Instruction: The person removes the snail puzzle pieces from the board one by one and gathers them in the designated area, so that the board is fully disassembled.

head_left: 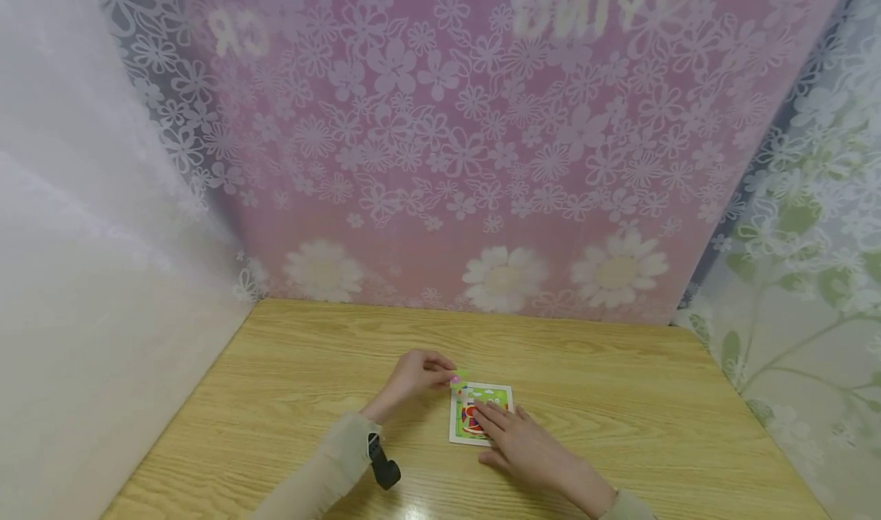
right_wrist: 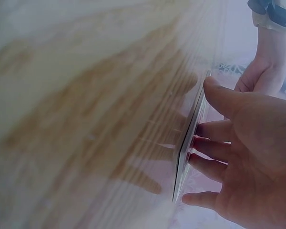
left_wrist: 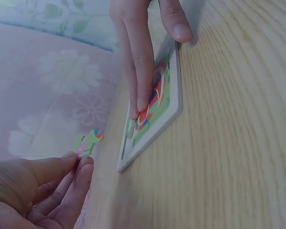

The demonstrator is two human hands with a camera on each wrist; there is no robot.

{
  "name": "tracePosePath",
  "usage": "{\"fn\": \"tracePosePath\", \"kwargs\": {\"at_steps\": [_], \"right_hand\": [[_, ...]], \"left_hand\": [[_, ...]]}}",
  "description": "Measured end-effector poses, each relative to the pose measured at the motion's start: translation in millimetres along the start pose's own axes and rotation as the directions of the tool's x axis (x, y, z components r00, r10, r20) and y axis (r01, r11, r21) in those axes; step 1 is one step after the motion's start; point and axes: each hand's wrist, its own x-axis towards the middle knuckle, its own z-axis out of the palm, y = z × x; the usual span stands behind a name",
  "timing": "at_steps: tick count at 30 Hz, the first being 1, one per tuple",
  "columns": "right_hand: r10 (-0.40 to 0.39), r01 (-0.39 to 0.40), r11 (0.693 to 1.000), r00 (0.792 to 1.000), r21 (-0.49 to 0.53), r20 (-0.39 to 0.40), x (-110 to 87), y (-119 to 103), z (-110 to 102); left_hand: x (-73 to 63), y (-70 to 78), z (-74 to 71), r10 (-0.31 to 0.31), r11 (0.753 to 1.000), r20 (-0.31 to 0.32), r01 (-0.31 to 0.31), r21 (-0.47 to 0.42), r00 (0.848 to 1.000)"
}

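Note:
A jigsaw puzzle board (head_left: 453, 428) with a white frame and a green, red and blue picture lies on the wooden table. Between thumb and fingers, my left hand (head_left: 417, 375) pinches a green puzzle piece (left_wrist: 87, 144) with a pink patch, held over the board's far left corner. An unfilled pale spot shows in the picture near that corner. My right hand (head_left: 526, 442) lies with extended fingers on the picture, covering its right part. In the right wrist view the board (right_wrist: 183, 152) appears edge-on under the fingertips.
The wooden table (head_left: 330, 352) reaches back to a pink flowered backdrop (head_left: 413, 199). A whitish sheet (head_left: 103, 237) rises at the left and a leaf-patterned one (head_left: 812, 298) at the right. A black strap with a small device (head_left: 381, 466) sits on my left wrist.

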Motion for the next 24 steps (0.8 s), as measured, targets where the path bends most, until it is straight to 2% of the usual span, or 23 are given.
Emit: {"fn": "tracePosePath", "kwargs": {"at_steps": [8, 19, 24], "right_hand": [[0.004, -0.004, 1.0, 1.0, 0.02, 0.005, 0.1, -1.4, -2.1], [0.003, -0.003, 1.0, 1.0, 0.013, 0.004, 0.4, -1.7, -2.6], [-0.006, 0.006, 1.0, 1.0, -0.005, 0.001, 1.0, -0.3, -0.9]], "left_hand": [[-6.9, -15.2, -16.3, 0.033, 0.999, -0.034, -0.032, 0.018, 0.999], [-21.6, -28.9, -52.3, -0.022, 0.999, -0.102, 0.026, 0.04, 0.995], [-28.3, -34.5, -71.7, -0.057, 0.998, -0.149, 0.058, 0.007, 0.987]]}}
